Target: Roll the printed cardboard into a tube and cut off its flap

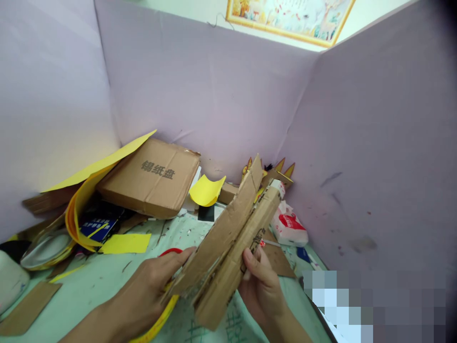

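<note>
Item, lower centre of frame: long folded strip of brown corrugated cardboard [232,247], two layers, raised off the table and running diagonally toward the upper right.

Left hand [153,286]: clamped on the strip's left layer, thumb pressed along its face; red-handled scissors [171,252] show just behind the thumb, whether held cannot be told.

Right hand [262,286]: closed on the strip's right layer, fingertips [252,259] curled over its edge.

Surface: pale green, paint-flecked table cover [107,276].

Left of frame: flattened brown cardboard box with printed characters [153,176], leaning on large yellow paper sheets [93,171]; small yellow paper rectangle [124,244] lying flat below it.

Centre: curled yellow paper scrap [206,190].

Right of centre: white and red plastic packet [289,226], just beside the strip's far end.

Background: lilac partition panels [214,85].
</note>
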`<state>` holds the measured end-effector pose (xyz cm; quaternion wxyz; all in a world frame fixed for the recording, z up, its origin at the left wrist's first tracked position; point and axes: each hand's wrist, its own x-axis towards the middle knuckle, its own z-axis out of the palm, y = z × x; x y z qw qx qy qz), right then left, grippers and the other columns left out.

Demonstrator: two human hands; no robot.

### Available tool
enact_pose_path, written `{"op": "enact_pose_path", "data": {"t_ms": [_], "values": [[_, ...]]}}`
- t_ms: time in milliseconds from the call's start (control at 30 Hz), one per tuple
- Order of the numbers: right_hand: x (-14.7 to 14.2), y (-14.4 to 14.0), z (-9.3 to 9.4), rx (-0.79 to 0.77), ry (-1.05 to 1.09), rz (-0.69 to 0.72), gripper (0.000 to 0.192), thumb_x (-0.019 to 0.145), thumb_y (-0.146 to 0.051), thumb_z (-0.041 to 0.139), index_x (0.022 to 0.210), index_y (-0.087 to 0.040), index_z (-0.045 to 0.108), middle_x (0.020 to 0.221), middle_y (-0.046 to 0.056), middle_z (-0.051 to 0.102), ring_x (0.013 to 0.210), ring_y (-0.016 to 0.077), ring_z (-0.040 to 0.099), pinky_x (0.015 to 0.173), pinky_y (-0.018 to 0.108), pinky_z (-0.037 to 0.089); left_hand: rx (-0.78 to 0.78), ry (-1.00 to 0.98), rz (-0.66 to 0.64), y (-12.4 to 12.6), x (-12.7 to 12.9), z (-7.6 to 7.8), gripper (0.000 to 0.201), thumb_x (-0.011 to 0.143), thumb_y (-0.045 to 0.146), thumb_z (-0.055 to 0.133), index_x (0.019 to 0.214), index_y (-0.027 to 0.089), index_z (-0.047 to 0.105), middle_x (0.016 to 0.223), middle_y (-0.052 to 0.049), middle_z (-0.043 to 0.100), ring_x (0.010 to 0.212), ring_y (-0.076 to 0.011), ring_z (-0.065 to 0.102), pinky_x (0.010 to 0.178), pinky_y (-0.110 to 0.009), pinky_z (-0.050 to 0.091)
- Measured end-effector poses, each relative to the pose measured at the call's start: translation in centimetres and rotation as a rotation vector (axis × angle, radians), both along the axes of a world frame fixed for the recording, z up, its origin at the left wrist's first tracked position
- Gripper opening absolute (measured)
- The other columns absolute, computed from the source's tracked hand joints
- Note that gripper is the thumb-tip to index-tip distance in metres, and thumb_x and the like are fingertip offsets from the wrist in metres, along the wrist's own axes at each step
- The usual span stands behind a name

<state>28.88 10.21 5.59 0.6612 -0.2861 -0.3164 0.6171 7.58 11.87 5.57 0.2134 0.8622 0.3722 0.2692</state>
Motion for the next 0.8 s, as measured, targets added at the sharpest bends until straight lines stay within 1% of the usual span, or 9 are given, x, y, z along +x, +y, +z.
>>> {"op": "enact_pose_path", "data": {"t_ms": [33,100,200,300,400,533,600,700,800], "values": [[0.0,0.1,0.0,-0.007,0.008,-0.019,0.026,0.067,-0.037,0.074,0.087,-0.024,0.066,0.082,0.003,0.072,0.087,0.0267,0.067,0.086,0.045,0.049,-0.069,-0.029,-0.034,-0.1,0.1,0.4,0.043,0.087,0.025,0.040,0.130,0.032,0.041,0.102,-0.002,0.065,0.088,-0.0164,0.062,0.078,-0.025,0.048],[0.1,0.2,0.0,-0.016,0.029,-0.061,0.024,0.066,-0.036,0.074,0.086,-0.025,0.066,0.085,0.002,0.072,0.085,0.0251,0.067,0.086,0.044,0.049,-0.149,-0.054,-0.085,-0.1,0.0,1.1,0.040,0.087,0.026,0.041,0.127,0.034,0.044,0.111,-0.001,0.064,0.097,-0.0167,0.060,0.084,-0.024,0.045],[0.2,0.5,0.1,0.006,0.040,-0.072,0.029,0.066,-0.035,0.075,0.091,-0.025,0.064,0.095,0.003,0.072,0.091,0.0248,0.065,0.086,0.043,0.049,-0.169,-0.015,-0.101,0.1,-0.3,1.7,0.038,0.088,0.026,0.041,0.125,0.033,0.047,0.117,-0.001,0.062,0.103,-0.0172,0.058,0.089,-0.025,0.043],[0.2,0.6,0.2,0.023,0.035,-0.086,0.029,0.066,-0.036,0.075,0.089,-0.024,0.064,0.101,0.004,0.070,0.098,0.0258,0.063,0.086,0.042,0.049,-0.140,0.094,-0.072,0.2,-0.7,1.8,0.036,0.087,0.024,0.040,0.121,0.031,0.051,0.111,-0.002,0.065,0.098,-0.0183,0.060,0.085,-0.026,0.045],[0.2,0.7,0.3,-0.005,0.053,-0.119,0.026,0.065,-0.036,0.075,0.085,-0.023,0.064,0.097,0.003,0.071,0.099,0.0261,0.062,0.086,0.042,0.049,-0.031,0.155,0.017,0.2,-1.2,1.5,0.040,0.084,0.022,0.042,0.122,0.029,0.051,0.104,-0.004,0.067,0.092,-0.0201,0.062,0.081,-0.028,0.047],[0.3,0.8,0.5,-0.021,0.056,-0.116,0.029,0.066,-0.036,0.075,0.090,-0.024,0.065,0.090,0.002,0.073,0.097,0.0258,0.063,0.086,0.042,0.049,0.073,0.175,0.063,0.1,-1.4,1.2,0.041,0.083,0.022,0.041,0.123,0.029,0.050,0.099,-0.004,0.068,0.083,-0.0192,0.064,0.077,-0.027,0.048],[0.4,0.9,0.6,-0.019,0.062,-0.119,0.032,0.066,-0.036,0.075,0.093,-0.024,0.065,0.089,0.002,0.073,0.098,0.0264,0.063,0.087,0.043,0.048,0.079,0.175,0.066,0.1,-1.4,1.3,0.040,0.084,0.023,0.041,0.122,0.029,0.050,0.100,-0.004,0.068,0.084,-0.0192,0.063,0.075,-0.026,0.048],[0.3,1.1,0.6,0.008,0.049,-0.114,0.042,0.065,-0.034,0.076,0.102,-0.023,0.063,0.096,0.004,0.072,0.102,0.0268,0.061,0.089,0.042,0.047,0.040,0.172,0.019,0.2,-1.1,1.5,0.040,0.083,0.023,0.040,0.122,0.029,0.050,0.102,-0.003,0.067,0.088,-0.0195,0.063,0.075,-0.025,0.047],[0.0,1.3,0.3,0.057,0.007,-0.136,0.054,0.064,-0.034,0.078,0.112,-0.022,0.058,0.101,0.005,0.071,0.105,0.0272,0.060,0.092,0.043,0.045,-0.023,0.175,-0.013,0.1,-0.6,1.8,0.035,0.081,0.023,0.042,0.113,0.028,0.056,0.097,-0.002,0.068,0.085,-0.0192,0.063,0.074,-0.024,0.048]]}}
